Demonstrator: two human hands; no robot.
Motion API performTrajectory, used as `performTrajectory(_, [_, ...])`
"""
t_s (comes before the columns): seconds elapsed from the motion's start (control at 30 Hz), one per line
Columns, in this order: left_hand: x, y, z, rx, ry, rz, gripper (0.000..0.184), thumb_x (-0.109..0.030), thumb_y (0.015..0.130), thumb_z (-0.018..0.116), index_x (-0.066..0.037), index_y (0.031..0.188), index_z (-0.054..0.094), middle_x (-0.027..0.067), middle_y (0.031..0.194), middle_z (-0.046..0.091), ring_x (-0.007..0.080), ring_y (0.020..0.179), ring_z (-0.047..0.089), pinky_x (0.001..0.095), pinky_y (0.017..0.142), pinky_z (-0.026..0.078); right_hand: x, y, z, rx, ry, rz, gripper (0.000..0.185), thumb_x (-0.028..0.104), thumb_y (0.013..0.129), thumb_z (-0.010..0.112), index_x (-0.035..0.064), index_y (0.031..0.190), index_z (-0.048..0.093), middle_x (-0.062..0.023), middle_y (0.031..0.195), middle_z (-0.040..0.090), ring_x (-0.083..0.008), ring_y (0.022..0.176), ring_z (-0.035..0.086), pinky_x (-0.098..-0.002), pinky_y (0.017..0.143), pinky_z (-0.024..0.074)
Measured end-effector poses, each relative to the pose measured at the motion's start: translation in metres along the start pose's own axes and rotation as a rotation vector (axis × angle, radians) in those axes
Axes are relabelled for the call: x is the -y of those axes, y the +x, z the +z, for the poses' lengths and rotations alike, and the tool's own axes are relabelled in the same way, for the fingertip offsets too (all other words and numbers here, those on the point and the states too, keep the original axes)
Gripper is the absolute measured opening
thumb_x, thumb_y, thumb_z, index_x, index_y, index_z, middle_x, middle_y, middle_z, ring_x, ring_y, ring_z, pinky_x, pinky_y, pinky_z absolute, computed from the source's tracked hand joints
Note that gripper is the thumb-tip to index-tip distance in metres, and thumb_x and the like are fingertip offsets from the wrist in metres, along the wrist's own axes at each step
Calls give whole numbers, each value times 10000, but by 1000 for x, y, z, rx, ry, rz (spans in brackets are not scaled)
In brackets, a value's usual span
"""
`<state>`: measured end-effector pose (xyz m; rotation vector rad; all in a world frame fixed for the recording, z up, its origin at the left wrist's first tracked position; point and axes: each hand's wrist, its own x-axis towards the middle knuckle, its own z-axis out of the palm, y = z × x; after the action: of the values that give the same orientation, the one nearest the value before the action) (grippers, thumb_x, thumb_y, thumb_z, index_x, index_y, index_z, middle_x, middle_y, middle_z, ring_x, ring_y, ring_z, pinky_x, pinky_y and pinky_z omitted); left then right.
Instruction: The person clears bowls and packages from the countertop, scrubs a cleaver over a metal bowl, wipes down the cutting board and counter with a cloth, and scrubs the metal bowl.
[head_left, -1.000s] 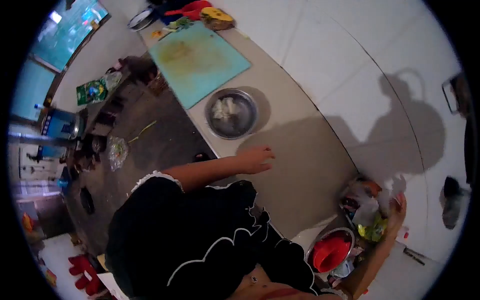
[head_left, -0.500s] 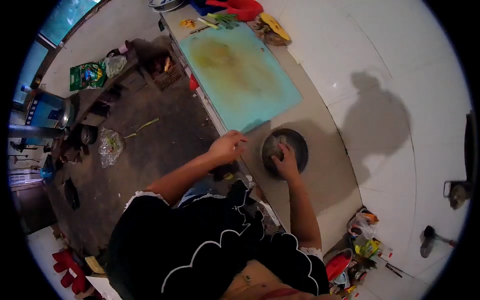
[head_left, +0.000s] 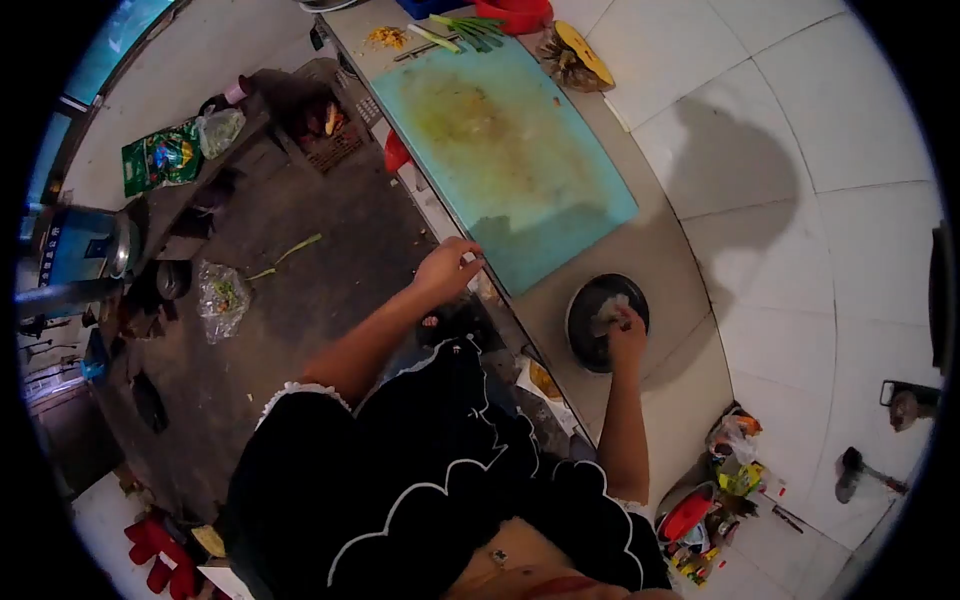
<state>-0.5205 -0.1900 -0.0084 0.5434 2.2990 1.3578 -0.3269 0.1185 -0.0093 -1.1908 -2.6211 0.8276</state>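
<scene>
A round metal bowl (head_left: 580, 345) stands on the counter, below the right corner of the teal cutting board (head_left: 520, 150). My right hand (head_left: 627, 333) is over the bowl, its fingers closed on a pale, wet-looking piece (head_left: 607, 314). What the piece is, I cannot tell. By the counter's front edge, near the board's lower corner, my left hand (head_left: 448, 268) hangs with its fingers curled; whether it holds anything is not visible. The board bears brownish-yellow stains.
Green onions (head_left: 475, 32), chopped yellow bits (head_left: 386, 38) and a cut yellow squash (head_left: 584, 55) lie behind the board. A red bowl (head_left: 688, 514) and packets (head_left: 738, 480) stand at the counter's near end. A plastic bag (head_left: 222, 300) lies on the floor.
My right hand has come from the packets into the bowl and now pinches a pale piece there. My left hand has moved back to the counter's edge. The view has shifted.
</scene>
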Motion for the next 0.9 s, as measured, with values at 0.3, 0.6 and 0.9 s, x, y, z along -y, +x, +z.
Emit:
performTrajectory(0.3, [-22, 15, 5, 21, 61, -8, 300, -236, 797, 624, -63, 1041, 595, 90, 896, 586, 153, 756, 567, 296, 689, 460, -21, 4, -40, 119, 1215, 330, 352, 87, 817, 473, 41, 1166, 469, -83, 1042, 542, -220, 964, 538, -351, 846, 449])
performTrajectory(0.6, [-33, -1, 55, 110, 51, -89, 307, -267, 782, 609, -61, 1010, 611, 144, 963, 590, 232, 803, 593, 336, 735, 473, -20, 7, -28, 206, 1598, 418, 356, 102, 822, 443, 70, 1175, 411, -110, 1117, 482, -275, 1049, 493, -450, 866, 450])
performTrajectory(0.9, [-28, -20, 47, 121, 67, -111, 290, -265, 786, 611, -62, 993, 618, 130, 889, 599, 229, 754, 584, 341, 693, 465, -25, 4, -15, 84, 828, 92, 355, 87, 836, 457, 26, 1185, 458, -117, 1147, 494, -232, 1034, 507, -336, 864, 431])
